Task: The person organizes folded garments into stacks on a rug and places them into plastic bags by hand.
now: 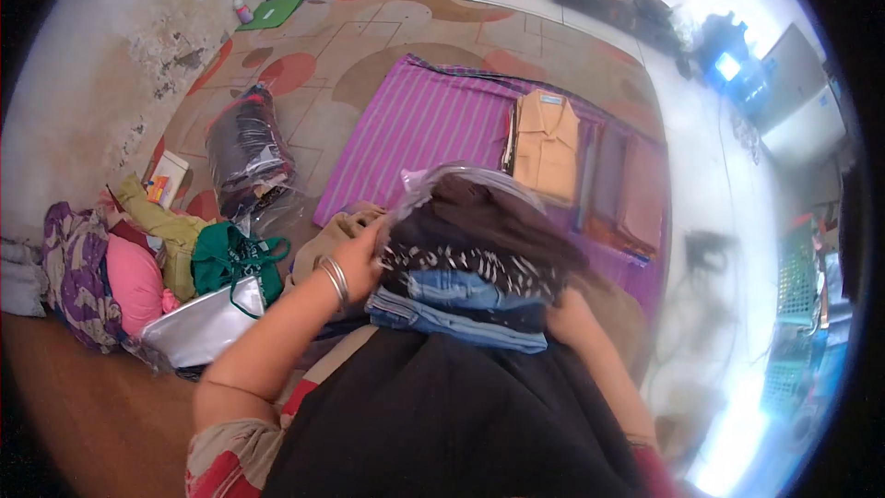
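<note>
A stack of folded clothes (470,242) rests at my lap, with dark garments and a black-and-white patterned piece above folded blue jeans (456,325). Clear plastic (477,169) wraps its far end. My left hand (363,259), with bangles on the wrist, grips the plastic and the stack at the left side. On the right side my right hand (568,317) holds the stack's edge, its fingers partly hidden and blurred. Just beyond, a folded tan shirt (546,145) lies on a purple striped cloth (429,117), beside folded brownish garments (622,187).
A plastic-wrapped clothes bundle (249,152) lies on the patterned floor mat (359,34). To the left are a pink cushion-like item (135,283), a green bag (228,256) and a silver packet (207,325). White tile floor (698,187) borders the mat on the right.
</note>
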A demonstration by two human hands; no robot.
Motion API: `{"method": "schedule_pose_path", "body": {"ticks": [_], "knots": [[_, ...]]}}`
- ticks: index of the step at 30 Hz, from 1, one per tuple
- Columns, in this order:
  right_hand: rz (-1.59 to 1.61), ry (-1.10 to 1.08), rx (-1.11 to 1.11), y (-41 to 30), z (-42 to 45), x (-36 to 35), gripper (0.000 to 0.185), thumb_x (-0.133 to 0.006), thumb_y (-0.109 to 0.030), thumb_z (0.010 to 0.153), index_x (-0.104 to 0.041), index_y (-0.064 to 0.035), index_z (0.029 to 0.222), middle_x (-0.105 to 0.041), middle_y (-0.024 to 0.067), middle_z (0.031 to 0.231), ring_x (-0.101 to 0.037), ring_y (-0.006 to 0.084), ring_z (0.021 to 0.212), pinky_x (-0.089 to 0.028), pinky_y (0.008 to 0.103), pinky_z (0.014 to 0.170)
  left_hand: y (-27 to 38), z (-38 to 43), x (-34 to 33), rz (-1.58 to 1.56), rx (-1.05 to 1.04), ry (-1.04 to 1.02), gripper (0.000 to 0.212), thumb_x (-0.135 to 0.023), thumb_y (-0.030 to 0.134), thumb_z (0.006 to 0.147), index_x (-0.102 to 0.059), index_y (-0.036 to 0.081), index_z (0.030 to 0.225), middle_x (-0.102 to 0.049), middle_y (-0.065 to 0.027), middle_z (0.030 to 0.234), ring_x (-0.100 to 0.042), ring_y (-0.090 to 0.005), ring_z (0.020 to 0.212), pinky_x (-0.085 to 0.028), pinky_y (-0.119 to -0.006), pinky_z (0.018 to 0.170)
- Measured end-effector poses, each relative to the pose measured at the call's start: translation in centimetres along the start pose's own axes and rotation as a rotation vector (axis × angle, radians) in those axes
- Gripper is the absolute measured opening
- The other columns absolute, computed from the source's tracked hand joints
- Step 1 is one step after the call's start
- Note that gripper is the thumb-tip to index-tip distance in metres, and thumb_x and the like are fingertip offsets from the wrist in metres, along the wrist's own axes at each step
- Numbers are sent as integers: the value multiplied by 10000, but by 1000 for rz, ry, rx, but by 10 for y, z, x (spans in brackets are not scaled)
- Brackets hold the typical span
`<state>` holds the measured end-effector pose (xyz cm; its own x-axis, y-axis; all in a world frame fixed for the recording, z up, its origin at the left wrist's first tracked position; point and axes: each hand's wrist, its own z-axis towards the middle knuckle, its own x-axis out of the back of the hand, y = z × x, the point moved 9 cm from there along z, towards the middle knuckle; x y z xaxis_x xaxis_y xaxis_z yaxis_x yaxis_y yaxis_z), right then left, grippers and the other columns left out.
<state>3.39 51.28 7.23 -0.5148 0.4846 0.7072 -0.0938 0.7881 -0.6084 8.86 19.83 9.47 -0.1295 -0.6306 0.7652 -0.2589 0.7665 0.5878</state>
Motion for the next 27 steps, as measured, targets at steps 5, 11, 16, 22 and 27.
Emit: {"method": "schedule_pose_path", "body": {"ticks": [5,11,16,22,27], "knots": [[43,386,86,-5,-5,31,333,-542,31,651,-520,7,983,-557,238,983,-514,392,972,-415,390,822,60,-13,14,87,-488,337,493,-534,-42,659,-446,28,1139,-554,-185,957,-526,-350,923,-411,-375,841],[298,529,261,-3,12,49,317,-483,81,678,-543,0,978,-591,182,875,-570,303,872,-432,320,761,47,2,13,-49,-402,340,330,-549,-66,648,-533,37,961,-548,-174,874,-544,-334,830,-445,-365,729],[325,633,209,19,25,50,122,-532,23,729,-581,19,841,-583,69,716,-551,141,689,-428,258,630,53,25,23,-9,-483,413,210,-536,-25,704,-562,42,901,-557,-152,816,-555,-314,801,-455,-362,683],[1087,193,-105,29,45,19,120,-517,-85,784,-595,-14,841,-605,46,761,-566,144,684,-455,294,624,16,74,-16,-951,-102,33,130,-445,12,753,-571,39,759,-511,-8,632,-490,-89,589,-388,-205,537],[1362,-41,-270,-4,30,17,262,-549,-266,796,-599,-29,895,-628,77,854,-588,181,776,-472,309,674,30,88,-29,-1141,-19,-272,417,-416,433,826,-513,96,601,-455,1,540,-431,-94,503,-301,-195,463]]}}
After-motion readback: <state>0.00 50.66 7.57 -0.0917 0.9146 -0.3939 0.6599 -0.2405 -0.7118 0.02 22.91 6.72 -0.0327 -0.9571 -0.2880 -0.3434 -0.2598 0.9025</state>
